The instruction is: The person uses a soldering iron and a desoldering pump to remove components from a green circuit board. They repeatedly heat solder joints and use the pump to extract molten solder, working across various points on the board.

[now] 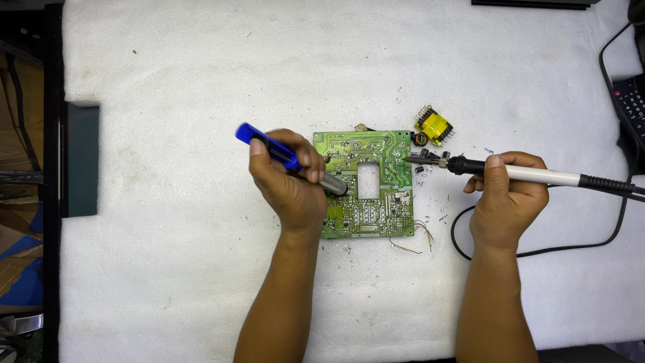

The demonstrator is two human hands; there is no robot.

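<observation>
White padded bench (168, 101), green circuit board (376, 151) with rectangular cutout, left grip (289, 178) clasping blue-silver pump (289, 160), right grip (507, 191) pinching soldering iron (537, 175)

We read this as electronics repair workshop: worktop (168, 282) padded with white foam sheet, bare green circuit board (366, 183), corded soldering iron (517, 173), blue desoldering pump (289, 158), loose yellow transformer (434, 125), small capacitors (424, 160), wire clippings (413, 243), solder specks scattered about.

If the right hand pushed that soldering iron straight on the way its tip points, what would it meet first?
Most likely the right edge of the green circuit board. The right hand aims the soldering iron leftward, its tip right at that edge; height above it is unclear.
</observation>
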